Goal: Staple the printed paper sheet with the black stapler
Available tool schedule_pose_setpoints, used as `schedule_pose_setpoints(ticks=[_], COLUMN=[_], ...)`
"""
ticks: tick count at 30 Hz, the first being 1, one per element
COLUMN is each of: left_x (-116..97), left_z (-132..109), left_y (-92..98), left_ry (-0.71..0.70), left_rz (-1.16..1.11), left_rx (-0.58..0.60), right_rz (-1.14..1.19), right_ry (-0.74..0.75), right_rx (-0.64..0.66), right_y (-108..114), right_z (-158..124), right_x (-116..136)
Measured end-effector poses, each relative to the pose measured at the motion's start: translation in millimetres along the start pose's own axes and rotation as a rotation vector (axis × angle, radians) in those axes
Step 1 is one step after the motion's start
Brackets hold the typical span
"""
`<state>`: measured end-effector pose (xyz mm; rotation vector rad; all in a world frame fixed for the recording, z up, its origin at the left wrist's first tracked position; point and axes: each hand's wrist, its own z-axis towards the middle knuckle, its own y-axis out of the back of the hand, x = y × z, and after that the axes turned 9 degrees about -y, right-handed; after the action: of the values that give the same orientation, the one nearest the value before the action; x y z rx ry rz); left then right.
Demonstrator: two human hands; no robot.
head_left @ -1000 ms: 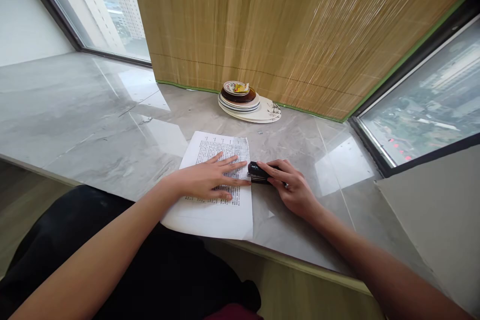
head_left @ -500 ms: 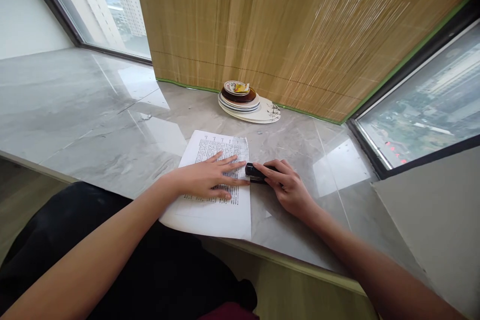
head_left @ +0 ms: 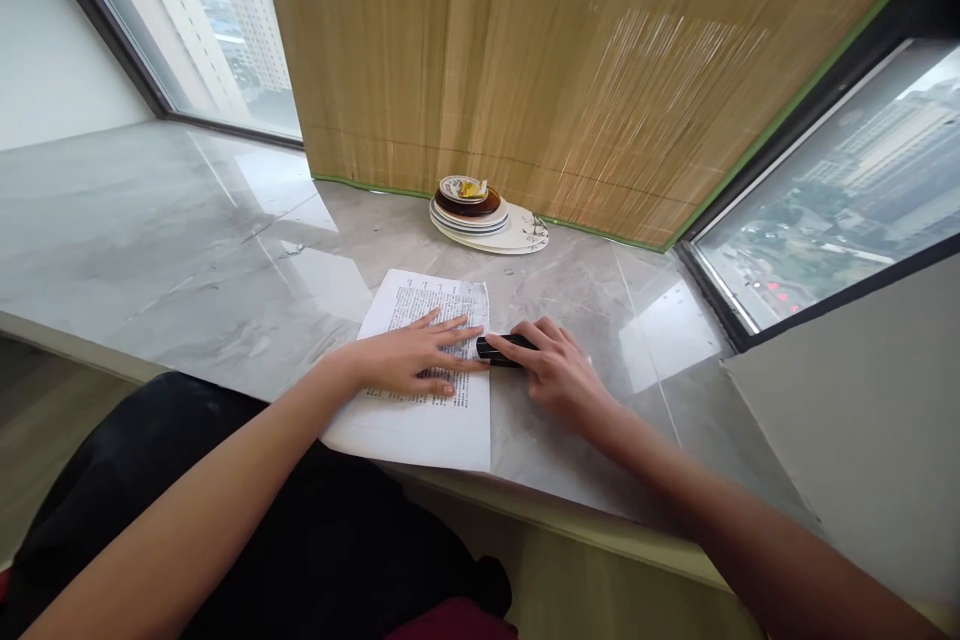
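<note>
Printed sheets of paper (head_left: 442, 435) lie on the grey marbled sill, their near edge at the sill's front. My left hand (head_left: 416, 357) rests flat on the print with its fingers spread, holding nothing. A black stapler (head_left: 504, 350) sits across the right edge of the paper, its front end over the margin beside my left fingertips. My right hand (head_left: 559, 370) is closed around the stapler from the right, fingers along its top. The stapler's back end is hidden under that hand.
A stack of plates (head_left: 469, 220) with a small yellow packet (head_left: 472, 189) on top stands behind the paper, before a bamboo blind (head_left: 465, 50). Windows flank the sill (head_left: 187, 270) on both sides. The sill's front edge runs close to my dark-clothed leg (head_left: 315, 530).
The stapler looks more closed, with its top pressed nearer its base under my right hand. My left hand stays flat on the paper. The whole view has shifted slightly.
</note>
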<state>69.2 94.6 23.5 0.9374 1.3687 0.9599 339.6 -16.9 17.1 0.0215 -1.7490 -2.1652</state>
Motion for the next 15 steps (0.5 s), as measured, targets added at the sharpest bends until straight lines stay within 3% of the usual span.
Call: schedule_pose_setpoints(ticks=[6,10,12,15], left_x=[-1,3,8,16], left_z=[-3,-4,-7,-18], left_y=[-0.8,-2.4,2.7,16.1], left_ry=[-0.015,-0.045,-0.040,0.049], left_rz=[0.037,0.039,0.050,0.047], left_rx=[-0.037,-0.106,-0.254,-0.677], right_rz=[0.325,0.253,0.252,0.398], right_ry=[-0.083,-0.291,-0.343,-0.305], right_rx=[-0.196,-0.478,-0.550,-0.460], right_y=[-10,3,10,7], right_z=[-11,-15,-4,26], right_x=[-17,-32,-27,1])
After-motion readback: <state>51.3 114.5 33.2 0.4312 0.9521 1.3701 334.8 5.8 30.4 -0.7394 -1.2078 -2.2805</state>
